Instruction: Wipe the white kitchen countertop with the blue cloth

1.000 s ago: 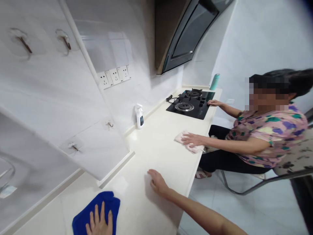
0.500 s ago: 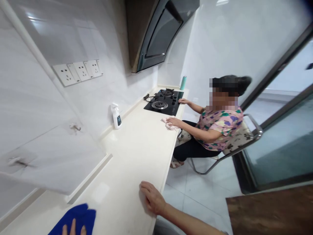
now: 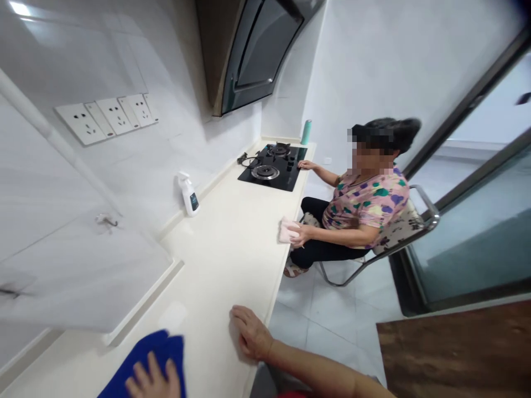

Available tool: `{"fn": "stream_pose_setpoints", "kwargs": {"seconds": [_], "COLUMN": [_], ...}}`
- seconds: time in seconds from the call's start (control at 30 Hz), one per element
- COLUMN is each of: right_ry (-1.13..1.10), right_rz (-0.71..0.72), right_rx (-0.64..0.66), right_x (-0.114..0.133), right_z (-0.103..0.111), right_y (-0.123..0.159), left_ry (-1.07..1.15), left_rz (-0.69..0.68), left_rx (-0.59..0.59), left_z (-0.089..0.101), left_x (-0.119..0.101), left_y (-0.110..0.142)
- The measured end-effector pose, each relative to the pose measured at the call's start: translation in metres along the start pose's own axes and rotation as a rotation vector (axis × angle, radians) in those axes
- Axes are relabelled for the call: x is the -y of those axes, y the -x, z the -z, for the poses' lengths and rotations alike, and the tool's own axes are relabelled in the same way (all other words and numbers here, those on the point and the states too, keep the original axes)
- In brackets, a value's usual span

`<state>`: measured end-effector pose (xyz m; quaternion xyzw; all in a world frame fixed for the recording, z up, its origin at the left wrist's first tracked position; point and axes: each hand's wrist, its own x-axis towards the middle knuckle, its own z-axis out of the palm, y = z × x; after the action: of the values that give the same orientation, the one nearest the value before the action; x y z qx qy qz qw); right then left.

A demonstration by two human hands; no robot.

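Observation:
At the bottom left, a blue cloth [image 3: 136, 359] lies on the cream countertop [image 3: 224, 237]. My left hand [image 3: 155, 381] rests on top of it with fingers spread, pressing rather than gripping; its lower part is cut off by the frame. Near the counter's front edge my right hand [image 3: 251, 334] leans on the surface, fingers loosely bent, and no object shows in it. Farther along the counter, a co-worker's hand [image 3: 302, 233] holds a pale pink cloth [image 3: 286, 229] close to the edge.
A white spray bottle [image 3: 188, 194] stands against the wall. Beyond it are a black gas hob [image 3: 274, 166], a teal bottle [image 3: 306, 132] and a range hood [image 3: 261, 55] overhead. The co-worker [image 3: 365, 193] sits on a folding chair [image 3: 423, 215]. A wall panel edge [image 3: 143, 309] juts over the counter.
The view has swung right. My left hand has shifted on the counter with the blue cloth under it. The co-worker's hand has gone from lying flat on the pink cloth to grasping it.

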<state>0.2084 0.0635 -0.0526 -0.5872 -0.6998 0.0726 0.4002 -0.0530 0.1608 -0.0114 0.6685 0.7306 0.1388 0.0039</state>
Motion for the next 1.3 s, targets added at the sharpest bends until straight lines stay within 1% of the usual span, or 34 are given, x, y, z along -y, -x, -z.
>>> {"fn": "stream_pose_setpoints", "kwargs": {"seconds": [0.1,0.17,0.2,0.23,0.27,0.3,0.33,0.37,0.4,0.47,0.5,0.53,0.57,0.63,0.67,0.73,0.8,0.83,1.0,1.13,1.3], "right_ry": [-0.07,-0.15,-0.181,-0.195,-0.192,-0.174,-0.151,-0.131,-0.115,-0.075,-0.039,0.008,0.058,0.146,0.178,0.219,0.237,0.238,0.216,0.177,0.13], "right_rz": [-0.051,-0.11,-0.154,-0.201,-0.238,-0.253,-0.238,-0.192,-0.123,0.011,0.047,0.056,0.043,-0.007,-0.028,-0.043,-0.042,-0.039,-0.032,-0.053,-0.06], "right_rx": [-0.059,-0.131,-0.178,-0.222,-0.256,-0.271,-0.265,-0.241,-0.203,-0.108,-0.053,0.009,0.076,0.213,0.272,0.355,0.394,0.403,0.431,0.435,0.427], "right_x": [0.001,0.0,0.0,0.0,0.002,0.005,0.009,0.014,0.019,0.031,0.036,0.04,0.043,0.044,0.043,0.04,0.037,0.036,0.035,0.034,0.033], "right_z": [-0.001,0.003,0.008,0.013,0.019,0.026,0.031,0.035,0.037,0.034,0.03,0.024,0.018,0.008,0.005,0.002,0.002,0.003,0.008,0.007,0.006], "right_y": [-0.001,-0.002,-0.003,-0.005,-0.006,-0.008,-0.01,-0.013,-0.017,-0.027,-0.033,-0.039,-0.046,-0.057,-0.061,-0.065,-0.065,-0.065,-0.066,-0.067,-0.067], "left_ry": [0.027,0.082,0.134,0.202,0.292,0.395,0.506,0.616,0.709,0.809,0.798,0.752,0.674,0.485,0.387,0.228,0.118,0.076,-0.059,-0.075,-0.076], "left_rz": [-0.102,-0.143,-0.16,-0.19,-0.231,-0.264,-0.282,-0.274,-0.235,-0.087,-0.004,0.056,0.08,0.052,0.055,0.133,0.227,0.249,0.205,0.189,0.198], "left_rx": [0.003,0.058,0.118,0.205,0.298,0.384,0.45,0.486,0.488,0.405,0.338,0.266,0.2,0.067,0.027,-0.015,-0.032,-0.045,-0.124,-0.102,-0.101], "left_z": [-0.006,-0.011,-0.013,-0.013,-0.011,-0.008,-0.004,0.001,0.007,0.018,0.023,0.027,0.03,0.033,0.033,0.032,0.03,0.029,0.025,0.028,0.027], "left_x": [-0.071,-0.114,-0.131,-0.144,-0.153,-0.156,-0.153,-0.146,-0.134,-0.1,-0.08,-0.06,-0.04,-0.004,0.01,0.029,0.037,0.038,0.028,0.023,0.023], "left_y": [0.026,0.042,0.048,0.052,0.054,0.055,0.054,0.051,0.047,0.038,0.033,0.027,0.022,0.013,0.01,0.007,0.009,0.011,0.018,0.016,0.017]}}
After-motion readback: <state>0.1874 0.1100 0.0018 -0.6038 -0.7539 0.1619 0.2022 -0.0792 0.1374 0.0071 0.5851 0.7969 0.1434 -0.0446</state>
